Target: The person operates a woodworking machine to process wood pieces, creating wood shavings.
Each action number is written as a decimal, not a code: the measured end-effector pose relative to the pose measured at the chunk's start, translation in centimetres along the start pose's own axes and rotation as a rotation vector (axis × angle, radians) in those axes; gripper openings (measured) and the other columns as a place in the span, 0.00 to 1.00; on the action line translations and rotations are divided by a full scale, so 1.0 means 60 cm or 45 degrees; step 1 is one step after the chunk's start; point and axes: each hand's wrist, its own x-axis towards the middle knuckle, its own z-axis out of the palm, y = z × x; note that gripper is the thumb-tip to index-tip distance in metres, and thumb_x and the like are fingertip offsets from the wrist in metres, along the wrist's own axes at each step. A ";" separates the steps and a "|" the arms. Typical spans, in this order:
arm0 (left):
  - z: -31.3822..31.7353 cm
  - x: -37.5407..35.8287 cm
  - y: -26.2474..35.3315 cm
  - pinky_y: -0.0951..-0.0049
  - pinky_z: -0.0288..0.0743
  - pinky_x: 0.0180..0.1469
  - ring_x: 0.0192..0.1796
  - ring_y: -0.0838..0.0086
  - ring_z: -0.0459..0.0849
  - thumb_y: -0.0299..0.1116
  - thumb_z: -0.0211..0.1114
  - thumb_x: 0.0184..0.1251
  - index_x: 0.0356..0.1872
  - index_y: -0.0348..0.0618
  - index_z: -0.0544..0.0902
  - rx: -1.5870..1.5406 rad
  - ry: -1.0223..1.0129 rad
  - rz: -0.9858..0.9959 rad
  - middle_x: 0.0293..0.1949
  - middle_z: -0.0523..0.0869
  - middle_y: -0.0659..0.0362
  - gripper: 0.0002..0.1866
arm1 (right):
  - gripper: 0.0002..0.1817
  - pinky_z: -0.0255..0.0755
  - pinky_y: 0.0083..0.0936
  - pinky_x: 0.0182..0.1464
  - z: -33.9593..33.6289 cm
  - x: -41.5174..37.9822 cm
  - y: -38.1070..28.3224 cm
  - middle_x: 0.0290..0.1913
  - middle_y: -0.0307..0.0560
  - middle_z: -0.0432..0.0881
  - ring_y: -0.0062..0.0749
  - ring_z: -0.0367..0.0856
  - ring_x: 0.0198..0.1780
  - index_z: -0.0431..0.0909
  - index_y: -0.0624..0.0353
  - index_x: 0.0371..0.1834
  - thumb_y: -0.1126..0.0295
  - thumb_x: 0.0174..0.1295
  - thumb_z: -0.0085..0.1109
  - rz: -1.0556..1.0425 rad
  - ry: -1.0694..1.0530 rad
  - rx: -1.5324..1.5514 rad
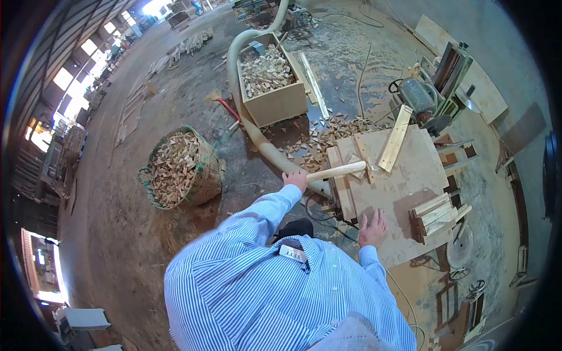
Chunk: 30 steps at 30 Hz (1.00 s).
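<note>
My left hand (pixel 294 180) is closed at the near end of a pale, slightly curved wooden piece (pixel 336 172), which reaches over the left part of a plywood work surface (pixel 407 190). The far end of that piece meets a thin wooden strip (pixel 362 153) lying on the surface. Lower on the board, my right hand (pixel 373 229) rests palm down with its fingers apart, holding nothing. To its right is a stack of short wooden pieces (pixel 436 216). A longer plank (pixel 396 138) lies at the upper part of the surface.
A ribbed hose (pixel 266 146) runs along the floor to the work surface. Left of it stands a woven basket (pixel 205 175) of offcuts, and beyond is a wooden box (pixel 278 105) of more offcuts. Machinery (pixel 418 96) stands at the upper right; loose offcuts (pixel 322 140) litter the floor.
</note>
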 end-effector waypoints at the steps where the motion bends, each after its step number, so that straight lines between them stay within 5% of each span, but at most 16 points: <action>1: -0.005 -0.001 0.001 0.34 0.62 0.72 0.64 0.51 0.81 0.44 0.71 0.67 0.56 0.52 0.79 -0.011 -0.043 -0.004 0.57 0.83 0.53 0.20 | 0.32 0.55 0.47 0.78 0.000 0.000 0.001 0.76 0.53 0.70 0.48 0.62 0.80 0.71 0.56 0.74 0.49 0.73 0.58 -0.008 0.012 -0.002; 10: 0.005 0.009 -0.005 0.36 0.66 0.68 0.62 0.49 0.82 0.44 0.70 0.69 0.58 0.52 0.78 -0.002 -0.080 0.001 0.58 0.82 0.52 0.20 | 0.31 0.54 0.47 0.78 0.002 0.001 0.002 0.75 0.52 0.71 0.48 0.63 0.79 0.74 0.57 0.72 0.48 0.74 0.57 -0.013 0.024 0.024; 18: -0.003 0.006 -0.005 0.48 0.80 0.58 0.57 0.47 0.84 0.42 0.73 0.66 0.56 0.48 0.77 -0.088 -0.094 0.038 0.55 0.82 0.49 0.22 | 0.31 0.54 0.48 0.78 0.003 0.003 -0.001 0.75 0.52 0.71 0.48 0.63 0.79 0.74 0.56 0.72 0.48 0.74 0.57 0.002 0.011 -0.007; 30: -0.017 0.012 -0.036 0.50 0.80 0.57 0.55 0.46 0.85 0.45 0.70 0.69 0.53 0.43 0.76 -0.280 -0.174 0.244 0.54 0.83 0.46 0.21 | 0.30 0.53 0.47 0.79 0.015 0.005 -0.014 0.76 0.51 0.71 0.46 0.63 0.79 0.74 0.57 0.72 0.52 0.73 0.58 0.023 -0.006 -0.142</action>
